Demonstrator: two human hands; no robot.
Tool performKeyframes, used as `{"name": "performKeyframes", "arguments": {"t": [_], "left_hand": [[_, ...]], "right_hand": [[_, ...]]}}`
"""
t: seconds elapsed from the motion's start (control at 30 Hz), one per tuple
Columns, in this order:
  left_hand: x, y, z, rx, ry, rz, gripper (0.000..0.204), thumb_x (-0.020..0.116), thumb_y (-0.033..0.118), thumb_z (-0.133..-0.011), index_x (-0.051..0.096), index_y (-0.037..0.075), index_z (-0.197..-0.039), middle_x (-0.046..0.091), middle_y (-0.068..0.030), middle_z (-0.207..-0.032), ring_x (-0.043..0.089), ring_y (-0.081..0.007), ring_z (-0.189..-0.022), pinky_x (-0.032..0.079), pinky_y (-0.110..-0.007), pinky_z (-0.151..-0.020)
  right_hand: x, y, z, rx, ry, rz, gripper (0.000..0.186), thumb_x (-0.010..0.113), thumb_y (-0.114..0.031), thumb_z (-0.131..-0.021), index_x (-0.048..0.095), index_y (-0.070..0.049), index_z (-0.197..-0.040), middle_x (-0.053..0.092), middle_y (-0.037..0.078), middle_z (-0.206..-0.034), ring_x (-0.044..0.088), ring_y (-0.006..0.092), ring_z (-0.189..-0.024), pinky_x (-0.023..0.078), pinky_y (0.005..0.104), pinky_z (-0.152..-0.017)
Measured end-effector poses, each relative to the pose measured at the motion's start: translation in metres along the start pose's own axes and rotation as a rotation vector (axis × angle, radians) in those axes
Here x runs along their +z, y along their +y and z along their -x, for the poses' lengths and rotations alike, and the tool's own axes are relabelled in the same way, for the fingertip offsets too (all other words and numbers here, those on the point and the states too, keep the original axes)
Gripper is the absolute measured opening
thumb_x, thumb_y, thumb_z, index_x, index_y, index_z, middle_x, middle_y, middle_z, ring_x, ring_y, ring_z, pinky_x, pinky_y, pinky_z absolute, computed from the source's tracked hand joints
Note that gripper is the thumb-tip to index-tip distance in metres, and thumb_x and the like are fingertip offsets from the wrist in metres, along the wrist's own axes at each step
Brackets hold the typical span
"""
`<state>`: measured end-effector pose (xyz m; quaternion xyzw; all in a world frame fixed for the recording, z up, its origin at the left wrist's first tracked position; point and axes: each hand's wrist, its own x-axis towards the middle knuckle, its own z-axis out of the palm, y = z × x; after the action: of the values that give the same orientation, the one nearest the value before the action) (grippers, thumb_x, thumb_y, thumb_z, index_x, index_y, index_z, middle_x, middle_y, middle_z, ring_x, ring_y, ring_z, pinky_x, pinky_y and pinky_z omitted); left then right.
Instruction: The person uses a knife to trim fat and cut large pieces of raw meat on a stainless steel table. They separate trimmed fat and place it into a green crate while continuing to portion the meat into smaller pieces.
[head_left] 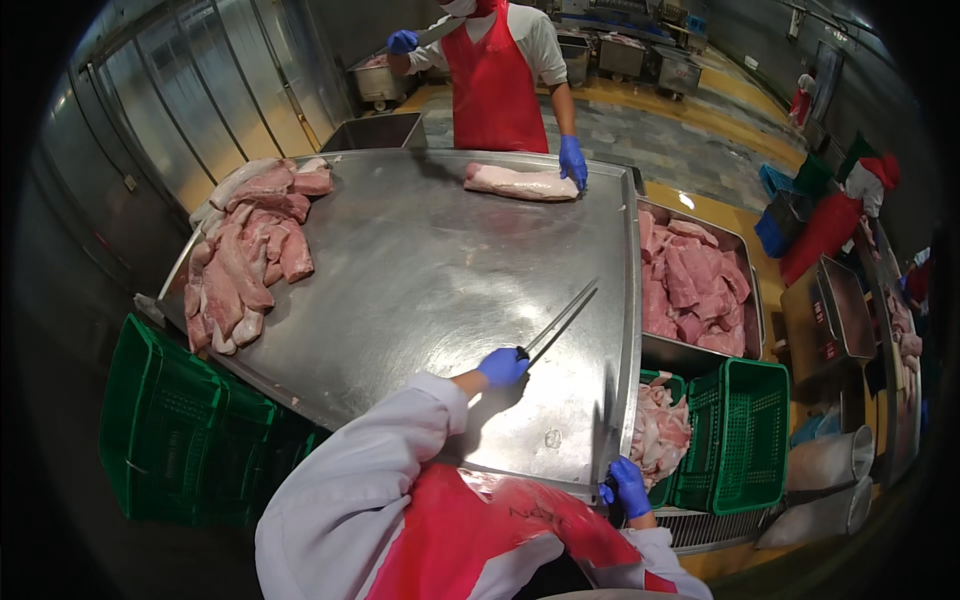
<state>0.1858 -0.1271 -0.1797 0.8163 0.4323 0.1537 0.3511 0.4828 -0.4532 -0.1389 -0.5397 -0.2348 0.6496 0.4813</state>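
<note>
My left hand (503, 368), in a blue glove, is closed round the dark handle of a long, thin sharpening steel (560, 315). The steel points away and to the right, just over the metal table (400, 270), with a dark shadow line beside it. My right hand (630, 486), also blue-gloved, is low at the table's right edge, closed round a dark handle. A narrow dark shape rises from it along the edge; it looks like a knife blade, but is hard to make out.
Raw meat pieces (250, 250) are heaped at the table's left. Across it, a co-worker in a red apron (490, 85) touches a meat slab (520, 183) and raises a knife. At right are a metal tub of meat cuts (700, 280) and green crates (750, 430); more green crates (180, 430) stand left.
</note>
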Motion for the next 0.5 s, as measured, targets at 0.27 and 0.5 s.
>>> {"name": "performKeyframes", "arguments": {"t": [0.27, 0.5], "left_hand": [[0.112, 0.062, -0.144, -0.31, -0.118, 0.207, 0.042, 0.056, 0.034, -0.09, 0.07, -0.001, -0.108, 0.069, -0.0281, -0.111, 0.067, -0.0404, -0.107, 0.053, -0.045, -0.093], [0.046, 0.043, -0.118, -0.048, -0.101, 0.06, 0.052, 0.058, 0.044, -0.09, 0.066, 0.0, -0.116, 0.067, -0.0261, -0.117, 0.064, -0.0413, -0.109, 0.051, -0.046, -0.095]], "right_hand": [[-0.027, 0.025, -0.008, -0.21, 0.34, -0.123, 0.024, 0.055, -0.028, -0.104, 0.051, -0.014, -0.085, 0.053, 0.005, -0.062, 0.052, 0.02, -0.043, 0.044, 0.0311, -0.04], [0.011, 0.014, -0.004, -0.049, 0.439, -0.083, 0.022, 0.059, -0.036, -0.1, 0.053, -0.017, -0.091, 0.056, 0.002, -0.068, 0.056, 0.0179, -0.051, 0.043, 0.0301, -0.041]]}}
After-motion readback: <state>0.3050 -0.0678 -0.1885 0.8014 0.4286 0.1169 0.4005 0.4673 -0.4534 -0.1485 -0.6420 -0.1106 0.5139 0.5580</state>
